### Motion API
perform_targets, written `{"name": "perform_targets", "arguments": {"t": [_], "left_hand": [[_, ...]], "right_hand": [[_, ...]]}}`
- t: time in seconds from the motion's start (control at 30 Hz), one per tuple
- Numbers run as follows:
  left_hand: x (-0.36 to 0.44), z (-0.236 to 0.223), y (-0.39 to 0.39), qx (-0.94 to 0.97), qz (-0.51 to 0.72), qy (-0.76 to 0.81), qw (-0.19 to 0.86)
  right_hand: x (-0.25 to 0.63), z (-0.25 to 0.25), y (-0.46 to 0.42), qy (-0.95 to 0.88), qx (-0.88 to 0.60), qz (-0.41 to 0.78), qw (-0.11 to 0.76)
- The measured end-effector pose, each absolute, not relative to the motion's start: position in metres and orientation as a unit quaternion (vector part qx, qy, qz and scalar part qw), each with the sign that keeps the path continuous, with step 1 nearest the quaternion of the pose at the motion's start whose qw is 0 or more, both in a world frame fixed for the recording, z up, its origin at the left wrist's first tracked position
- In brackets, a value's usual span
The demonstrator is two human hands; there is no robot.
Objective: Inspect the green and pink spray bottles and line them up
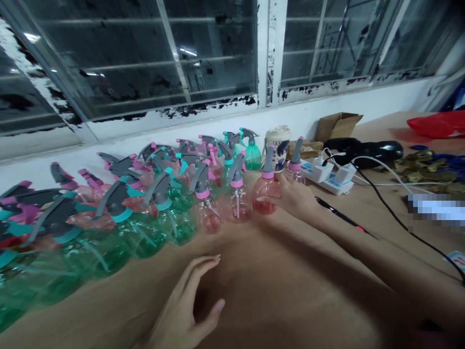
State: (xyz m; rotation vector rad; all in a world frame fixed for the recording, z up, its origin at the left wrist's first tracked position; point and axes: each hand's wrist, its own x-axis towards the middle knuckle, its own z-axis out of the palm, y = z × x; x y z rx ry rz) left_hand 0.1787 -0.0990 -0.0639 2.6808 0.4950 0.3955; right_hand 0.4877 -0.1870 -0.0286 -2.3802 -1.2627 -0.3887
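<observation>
Several spray bottles, green and pink with grey triggers, stand crowded along the wall on the brown table (pixel 276 286). My right hand (pixel 296 196) reaches forward and wraps its fingers round a pink spray bottle (pixel 266 191) at the right end of the group. Another pink bottle (pixel 238 196) stands just left of it. My left hand (pixel 187 305) hovers low over the table near the front, fingers curved and apart, holding nothing. The nearest green bottle (pixel 179 220) is a short way beyond it.
A white power strip (pixel 329 177) with plugged white and black cables lies right of the bottles. Behind it are a printed cup (pixel 278 140), a small cardboard box (pixel 337 125) and a black object (pixel 366 150). A black pen (pixel 341 215) lies by my right forearm. Windows run along the back.
</observation>
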Motion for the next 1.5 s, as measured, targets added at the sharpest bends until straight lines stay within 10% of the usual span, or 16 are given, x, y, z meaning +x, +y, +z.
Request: {"name": "perform_targets", "arguments": {"t": [0.87,1.5], "left_hand": [[0.183,-0.062,-0.1,0.954,0.176,0.175,0.168],[0.179,0.006,-0.113,0.857,0.226,0.16,0.435]], "right_hand": [[0.563,-0.012,-0.203,-0.329,-0.824,-0.157,0.433],[0.323,-0.009,-0.211,-0.593,-0.645,-0.013,0.481]]}}
